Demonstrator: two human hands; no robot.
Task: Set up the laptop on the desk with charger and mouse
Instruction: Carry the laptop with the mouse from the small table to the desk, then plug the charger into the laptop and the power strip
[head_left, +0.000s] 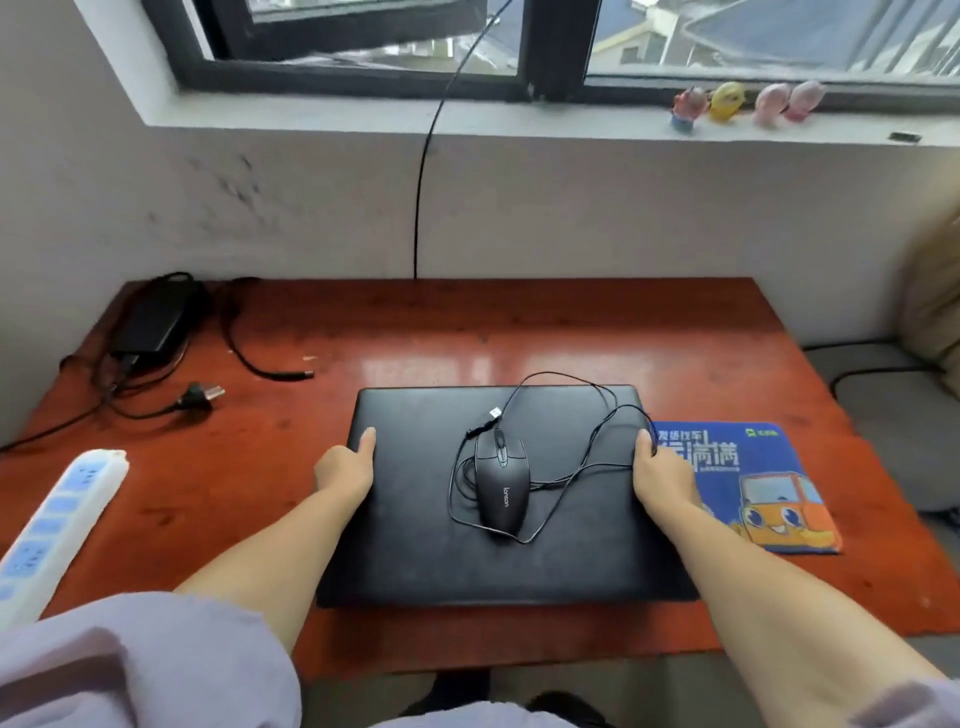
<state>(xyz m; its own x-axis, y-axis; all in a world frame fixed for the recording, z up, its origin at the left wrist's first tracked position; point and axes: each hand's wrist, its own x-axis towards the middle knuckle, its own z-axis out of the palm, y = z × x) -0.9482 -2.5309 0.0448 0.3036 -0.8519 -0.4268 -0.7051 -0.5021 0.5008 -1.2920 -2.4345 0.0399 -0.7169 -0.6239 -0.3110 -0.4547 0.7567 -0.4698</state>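
Head view: left hand (347, 467) and right hand (658, 475) grip the side edges of the closed matte-black laptop (415, 545) on the desk (519, 338); thumbs lie on its lid, fingers hidden underneath. Rounded mouse (502, 486) sits on the lid; boxy charger (156, 317) lies far left of the laptop.

The desk (467, 332) is reddish wood, glossy enough to mirror the window. On it, the closed laptop (571, 545) has a matt black lid (dusty, faintly smudged). The mouse (503, 488) is smooth black plastic. At 3 o'clock lies a printed cloth mouse pad (753, 483); at 9 o'clock, a white plastic power strip (57, 525).
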